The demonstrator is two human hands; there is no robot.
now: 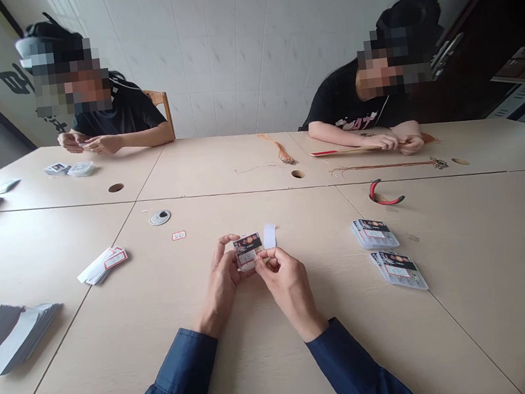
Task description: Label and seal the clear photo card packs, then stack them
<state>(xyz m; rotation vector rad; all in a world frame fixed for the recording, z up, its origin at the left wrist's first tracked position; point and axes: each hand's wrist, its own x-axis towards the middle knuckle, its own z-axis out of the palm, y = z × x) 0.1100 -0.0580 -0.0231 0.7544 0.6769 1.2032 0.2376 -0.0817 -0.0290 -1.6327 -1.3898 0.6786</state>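
Note:
My left hand [223, 271] grips a small flat plastic pack [248, 247] by its left side. The pack has a black printed card with white lettering and a pale label with a red border low on its face. My right hand [287, 279] pinches the pack's lower right corner with thumb and forefinger; whether a label edge is between them I cannot tell. Just behind my right fingers lies a white paper strip [270, 235]. To the right sit two stacks of similar packs, a farther stack [375, 233] and a nearer stack [398, 270].
At left lie label strips [104, 265] and thick paper stacks [17, 335]. A loose label [178, 235] and a round cable grommet [159, 217] are ahead. Red-handled pliers [385, 195] stand beyond the packs. Two people work across the table, near orange cords [280, 150].

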